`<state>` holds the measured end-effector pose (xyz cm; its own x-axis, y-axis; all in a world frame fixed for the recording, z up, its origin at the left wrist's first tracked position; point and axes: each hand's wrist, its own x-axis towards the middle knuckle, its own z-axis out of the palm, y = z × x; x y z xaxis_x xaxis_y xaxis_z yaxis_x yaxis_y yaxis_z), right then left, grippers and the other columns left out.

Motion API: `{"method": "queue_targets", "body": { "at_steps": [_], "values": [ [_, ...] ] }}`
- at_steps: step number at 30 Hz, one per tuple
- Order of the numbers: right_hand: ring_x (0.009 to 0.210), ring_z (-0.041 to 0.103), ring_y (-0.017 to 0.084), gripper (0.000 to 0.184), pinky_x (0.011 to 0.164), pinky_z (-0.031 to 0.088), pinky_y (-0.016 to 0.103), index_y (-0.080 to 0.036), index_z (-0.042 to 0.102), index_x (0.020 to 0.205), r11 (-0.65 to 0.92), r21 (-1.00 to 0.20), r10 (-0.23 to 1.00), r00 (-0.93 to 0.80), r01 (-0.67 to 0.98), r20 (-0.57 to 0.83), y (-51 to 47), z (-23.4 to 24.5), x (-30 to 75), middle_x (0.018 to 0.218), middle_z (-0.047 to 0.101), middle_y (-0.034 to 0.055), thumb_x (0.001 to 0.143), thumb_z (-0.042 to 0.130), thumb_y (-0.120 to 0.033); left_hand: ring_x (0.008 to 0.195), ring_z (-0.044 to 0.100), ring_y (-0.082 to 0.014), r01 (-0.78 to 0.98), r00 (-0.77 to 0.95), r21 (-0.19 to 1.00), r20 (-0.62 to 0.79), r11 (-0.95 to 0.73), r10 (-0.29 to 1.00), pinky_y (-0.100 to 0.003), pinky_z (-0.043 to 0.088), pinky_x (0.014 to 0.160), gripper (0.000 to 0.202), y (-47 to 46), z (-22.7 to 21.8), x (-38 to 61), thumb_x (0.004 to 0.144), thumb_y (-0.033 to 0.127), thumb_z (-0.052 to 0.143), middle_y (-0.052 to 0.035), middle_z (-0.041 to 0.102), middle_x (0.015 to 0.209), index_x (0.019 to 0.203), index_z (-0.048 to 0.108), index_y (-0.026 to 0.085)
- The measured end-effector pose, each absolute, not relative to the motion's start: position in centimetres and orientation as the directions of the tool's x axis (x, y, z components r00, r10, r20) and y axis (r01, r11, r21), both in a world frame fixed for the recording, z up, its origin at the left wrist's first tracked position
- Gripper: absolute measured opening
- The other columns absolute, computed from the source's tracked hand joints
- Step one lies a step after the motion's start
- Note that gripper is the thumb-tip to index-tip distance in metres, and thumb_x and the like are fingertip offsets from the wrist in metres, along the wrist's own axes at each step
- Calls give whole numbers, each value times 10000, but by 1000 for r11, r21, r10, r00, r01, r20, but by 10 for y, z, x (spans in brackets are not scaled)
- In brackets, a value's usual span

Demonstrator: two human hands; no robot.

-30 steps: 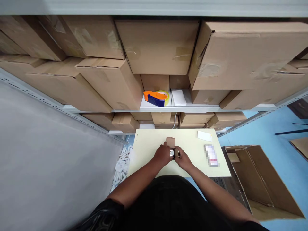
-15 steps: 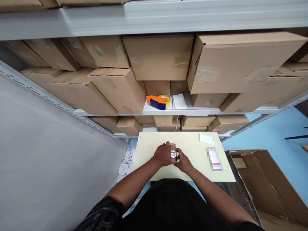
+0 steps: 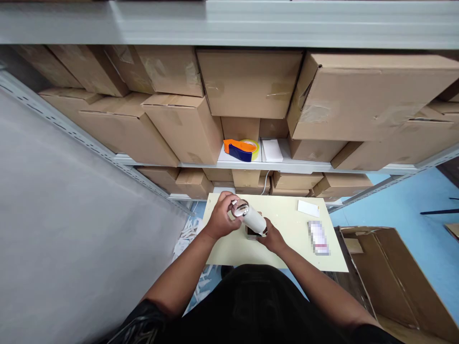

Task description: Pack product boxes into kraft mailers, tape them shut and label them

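Note:
My left hand (image 3: 221,220) is closed around the shiny metal top of a white bottle (image 3: 252,218), which lies tilted above the pale yellow table (image 3: 287,224). The bottle's lower end sits in a small brown carton (image 3: 252,232). My right hand (image 3: 272,237) grips that carton from the right side. Both hands work over the middle of the table.
A white card (image 3: 308,208) and a blurred packet (image 3: 318,237) lie on the table's right part. An orange and blue tape dispenser (image 3: 241,148) sits on the shelf among stacked cardboard boxes. An open carton (image 3: 398,277) stands on the blue floor at right. White scraps (image 3: 186,235) litter the floor left.
The white bottle has come out of the small carton, drawn up and left by my left hand. My right hand stayed on the carton.

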<state>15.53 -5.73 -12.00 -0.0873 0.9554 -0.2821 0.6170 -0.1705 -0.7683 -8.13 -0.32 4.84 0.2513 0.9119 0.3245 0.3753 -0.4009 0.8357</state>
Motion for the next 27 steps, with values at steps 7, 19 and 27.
{"method": "queue_targets", "body": {
  "at_steps": [7, 19, 27],
  "values": [
    [1166, 626, 258, 879, 972, 516, 421, -273, 382, 1538, -157, -837, 966, -93, 524, -240, -75, -111, 187, 1373, 603, 96, 724, 714, -270, 1012, 628, -220, 37, -4, 963, 267, -266, 964, -352, 536, 920, 370, 11, 34, -88, 795, 407, 580, -65, 610, 1086, 1108, 601, 209],
    [874, 690, 331, 824, 791, 546, 490, -167, 602, 1321, -414, -887, 864, -397, -207, -311, -83, 12, 150, 1103, 704, 187, 888, 347, -821, 1211, 626, -288, -368, 0, 928, -63, 58, 998, -429, 531, 968, 535, 5, 36, -24, 941, 395, 393, -118, 619, 1379, 1430, 482, 200],
    [1128, 580, 310, 836, 903, 528, 411, -264, 473, 1316, -120, -992, 992, -36, 27, -121, -85, 3, 157, 1273, 593, 101, 653, 872, -580, 1059, 684, -279, -373, 181, 887, -216, 271, 959, -398, 544, 889, 622, -22, 42, -7, 811, 422, 781, -108, 698, 1189, 1330, 507, 216]
  ]
}}
